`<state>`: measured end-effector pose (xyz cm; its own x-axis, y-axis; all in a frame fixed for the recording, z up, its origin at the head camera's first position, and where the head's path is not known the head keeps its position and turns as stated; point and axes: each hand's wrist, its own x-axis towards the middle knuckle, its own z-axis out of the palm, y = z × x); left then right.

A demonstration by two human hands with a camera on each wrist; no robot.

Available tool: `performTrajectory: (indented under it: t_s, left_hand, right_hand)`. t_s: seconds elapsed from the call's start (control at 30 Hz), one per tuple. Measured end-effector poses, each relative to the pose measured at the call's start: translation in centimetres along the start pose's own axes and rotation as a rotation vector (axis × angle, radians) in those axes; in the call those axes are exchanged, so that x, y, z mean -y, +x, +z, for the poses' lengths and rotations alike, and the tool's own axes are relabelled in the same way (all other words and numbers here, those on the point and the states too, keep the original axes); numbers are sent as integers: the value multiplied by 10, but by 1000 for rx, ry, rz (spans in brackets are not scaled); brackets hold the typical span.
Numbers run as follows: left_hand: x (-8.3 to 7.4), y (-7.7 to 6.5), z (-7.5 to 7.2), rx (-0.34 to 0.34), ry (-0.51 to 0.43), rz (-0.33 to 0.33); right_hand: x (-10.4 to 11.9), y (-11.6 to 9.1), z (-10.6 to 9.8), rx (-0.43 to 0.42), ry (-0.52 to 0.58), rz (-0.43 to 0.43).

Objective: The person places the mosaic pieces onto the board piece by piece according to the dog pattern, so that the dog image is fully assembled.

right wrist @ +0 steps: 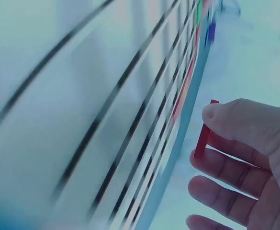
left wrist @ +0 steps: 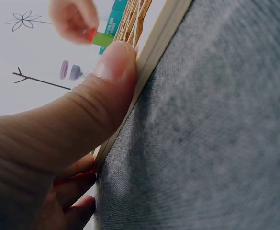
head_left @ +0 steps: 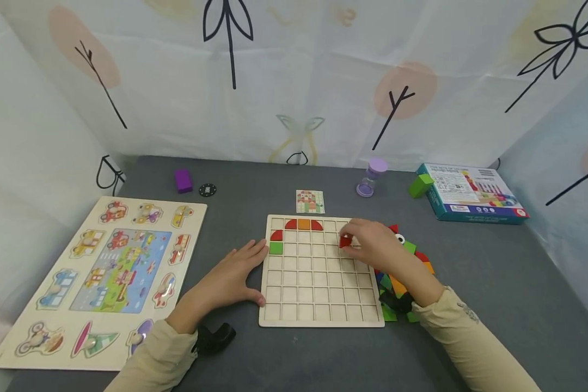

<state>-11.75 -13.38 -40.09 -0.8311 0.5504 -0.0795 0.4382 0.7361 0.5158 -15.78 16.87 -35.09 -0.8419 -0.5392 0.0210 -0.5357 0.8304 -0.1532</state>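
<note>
A wooden grid board (head_left: 321,321) lies in the middle of the table. Along its upper left, two red quarter-round pieces (head_left: 291,224) flank an orange square (head_left: 304,224); another red piece (head_left: 276,236) sits above a green square (head_left: 276,249). My left hand (head_left: 232,277) rests at the board's left edge, fingers extended and thumb (left wrist: 116,72) against the side. Over the upper right of the grid, my right hand (head_left: 374,242) pinches a small flat red block (right wrist: 206,136) between thumb and fingertips. Its full outline is partly hidden by the fingers.
Right of the board lies a pile of coloured blocks (head_left: 397,286), partly under my right forearm. Beyond the board are a pattern card (head_left: 310,201), an hourglass (head_left: 371,178), a green block (head_left: 421,185) and a game box (head_left: 475,193). A vehicle puzzle (head_left: 59,261) covers the left.
</note>
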Motion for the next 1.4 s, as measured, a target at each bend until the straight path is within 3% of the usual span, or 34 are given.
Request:
performTrajectory:
  t_s: [0.27,0.47,1.13,1.27,1.4]
  left_hand:
    - [2,-1,1,-8,-10,3]
    - [2,-1,0,-8,-13,12]
    - [1,-1,-1,0,-13,-3]
    - [0,-1,-1,3,-10,-7]
    - [0,0,0,7,-1,-14]
  right_hand:
    - [74,49,20,33,-88,-210]
    - [97,59,31,60,-165,-244]
    - [104,59,32,58,-154,-235]
    - [88,52,22,35,-86,-189]
    - [50,38,8,-25,0,-72]
